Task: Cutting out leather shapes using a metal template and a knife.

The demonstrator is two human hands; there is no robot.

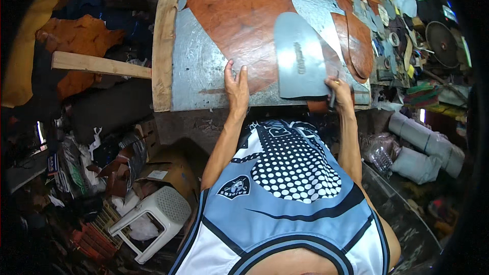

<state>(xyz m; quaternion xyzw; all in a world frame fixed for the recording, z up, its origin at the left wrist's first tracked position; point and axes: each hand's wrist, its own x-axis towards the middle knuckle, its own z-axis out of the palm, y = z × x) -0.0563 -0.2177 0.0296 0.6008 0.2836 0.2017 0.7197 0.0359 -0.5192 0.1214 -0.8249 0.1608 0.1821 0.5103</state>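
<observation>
A large brown leather hide [239,15] lies over the metal-topped table [196,66]. On its near right part rests a smooth grey template [298,35], rounded at the far end and straight at the near edge. My left hand [238,89] is at the hide's near left edge, thumb and fingers apart, holding nothing. Beside the template's near right corner, my right hand [341,91] is closed around a slim dark tool [332,101]; its exact kind cannot be made out. Cut brown leather pieces [360,46] lie to the right of the template.
A wooden board [164,46] borders the table's left side, and a wooden beam [102,64] extends left from it. Scraps and tools crowd the right side, near a round dark disc [442,44]. A white plastic stool [173,206] and wrapped rolls [425,140] are below.
</observation>
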